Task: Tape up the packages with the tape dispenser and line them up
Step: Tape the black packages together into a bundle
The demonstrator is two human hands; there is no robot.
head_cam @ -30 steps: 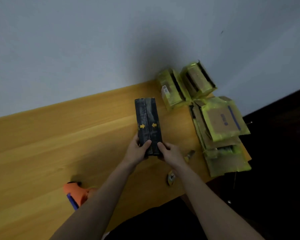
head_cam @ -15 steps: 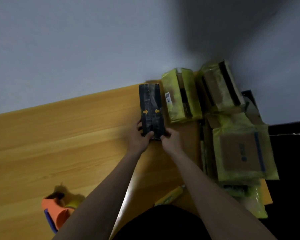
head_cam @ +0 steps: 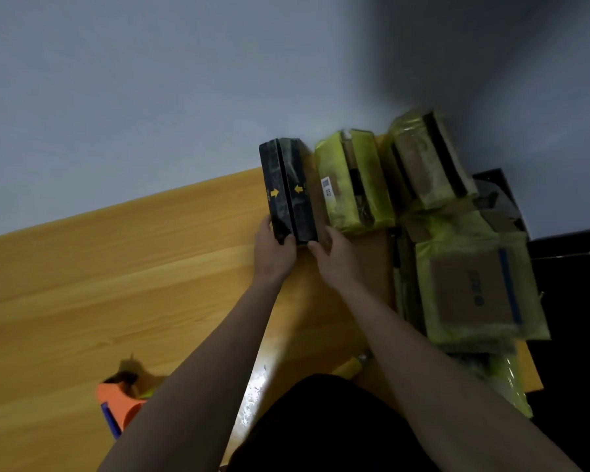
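Two hands on one item. Black box (head_cam: 288, 190): long, narrow, lying flat at the far edge of the wooden table (head_cam: 116, 267), against the wall, just beside the nearest yellow-taped package (head_cam: 353, 180). Two yellow arrows on its top face; glossy film over the surface. Left hand (head_cam: 275, 250): grips the near left corner, thumb over the top. Right hand (head_cam: 332, 257): touches the near right corner; whether its fingers curl round the side cannot be told.

Handling, by judgement: stiff-sided, probably light, slick where taped. Best taken at the near end from both long sides, then slid, not lifted.

Further yellow-taped packages (head_cam: 470, 287): stacked at the right. Orange tape dispenser (head_cam: 118, 407): near left, untouched.
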